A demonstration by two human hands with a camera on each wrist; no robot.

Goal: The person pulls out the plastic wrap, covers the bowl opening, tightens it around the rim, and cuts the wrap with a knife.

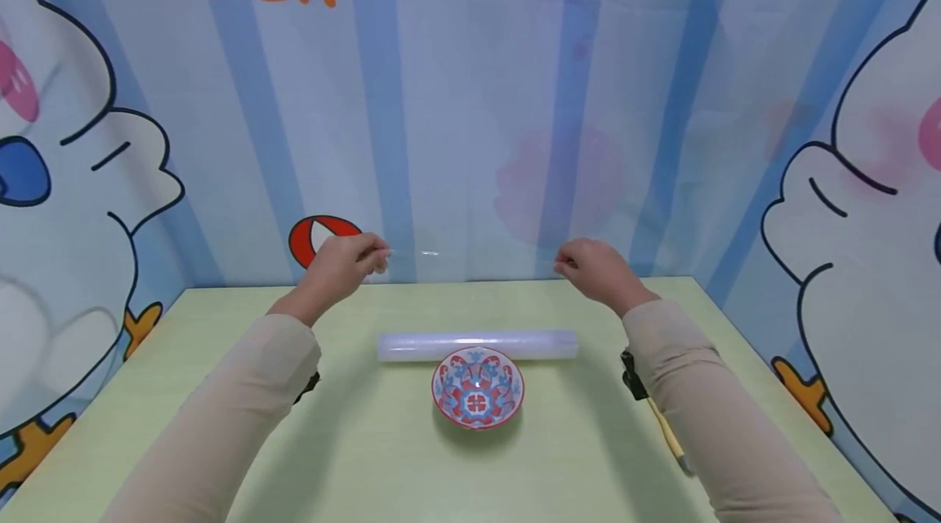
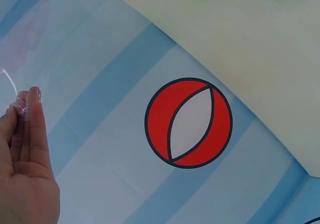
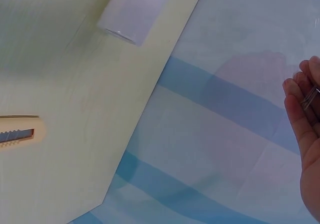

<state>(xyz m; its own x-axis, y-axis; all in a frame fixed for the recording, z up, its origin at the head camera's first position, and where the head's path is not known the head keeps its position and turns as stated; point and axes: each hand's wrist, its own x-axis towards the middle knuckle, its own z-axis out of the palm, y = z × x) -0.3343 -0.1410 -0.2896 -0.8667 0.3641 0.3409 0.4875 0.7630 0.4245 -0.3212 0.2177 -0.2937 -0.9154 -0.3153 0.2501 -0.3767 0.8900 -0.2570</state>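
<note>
Clear plastic wrap (image 1: 430, 252) stretches between my two raised hands, showing mainly as a thin glint in the head view. My left hand (image 1: 343, 271) pinches one end of it; bunched film shows at the fingertips in the left wrist view. The other end is pinched by my right hand (image 1: 597, 271), where a crumpled strand lies against the fingers in the right wrist view. Below and nearer to me, a bowl (image 1: 478, 388) with a red and blue pattern stands upright on the table. Just behind the bowl lies a roll of plastic wrap (image 1: 478, 345), placed crosswise.
A yellow utility knife (image 1: 667, 435) lies on the pale green table (image 1: 559, 466), partly under my right forearm. Behind the table hangs a blue striped backdrop (image 1: 470, 98) with cartoon ducks and a red and white ball printed on it.
</note>
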